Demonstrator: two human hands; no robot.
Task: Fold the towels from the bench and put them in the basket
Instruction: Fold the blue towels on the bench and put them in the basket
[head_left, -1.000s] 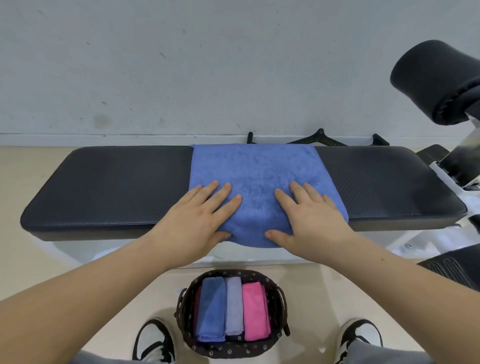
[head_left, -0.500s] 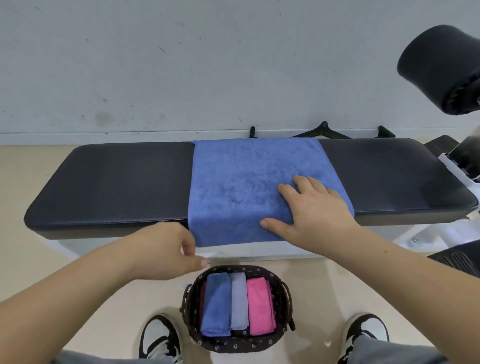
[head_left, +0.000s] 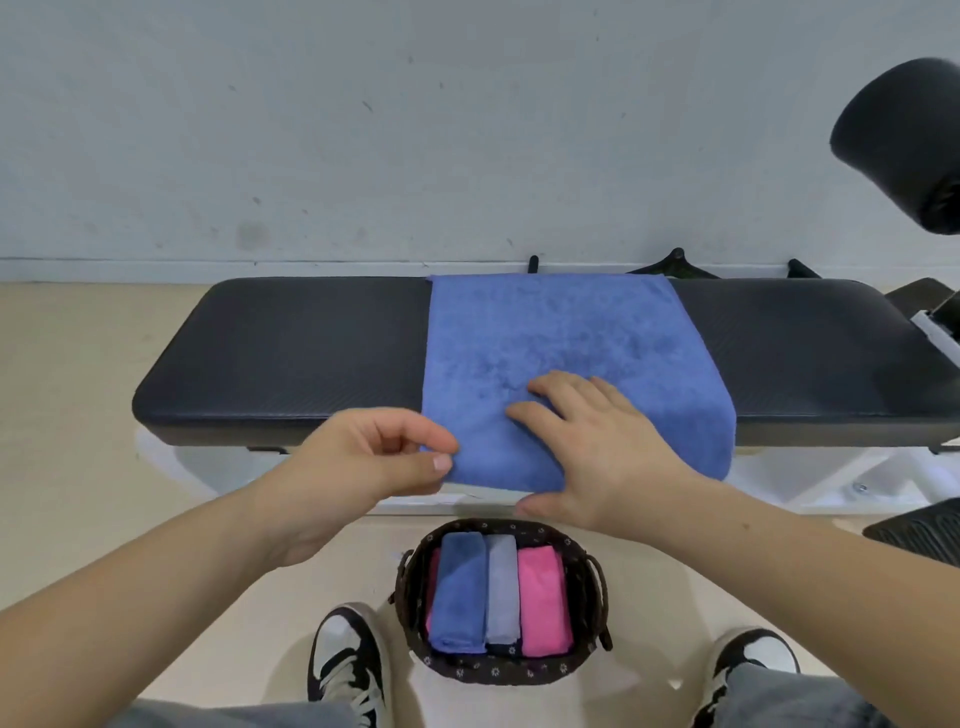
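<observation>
A blue towel (head_left: 561, 343) lies spread across the middle of the black bench (head_left: 291, 353), its near edge hanging over the front. My left hand (head_left: 363, 462) has curled fingers, and its thumb and forefinger pinch the towel's near left corner. My right hand (head_left: 592, 447) lies flat on the near part of the towel, fingers pointing left, thumb below the hanging edge. On the floor between my feet stands a dark woven basket (head_left: 587, 587) holding folded towels: blue (head_left: 460, 592), grey (head_left: 503, 592) and pink (head_left: 543, 603).
A grey wall rises right behind the bench. A black padded roller (head_left: 904, 150) juts in at the upper right, with white frame parts (head_left: 935, 332) below it. My shoes (head_left: 345, 665) flank the basket on the beige floor.
My left hand left the towel's top, dropped to the front edge and took hold of the near left corner. My right hand slid left and nearer along the towel.
</observation>
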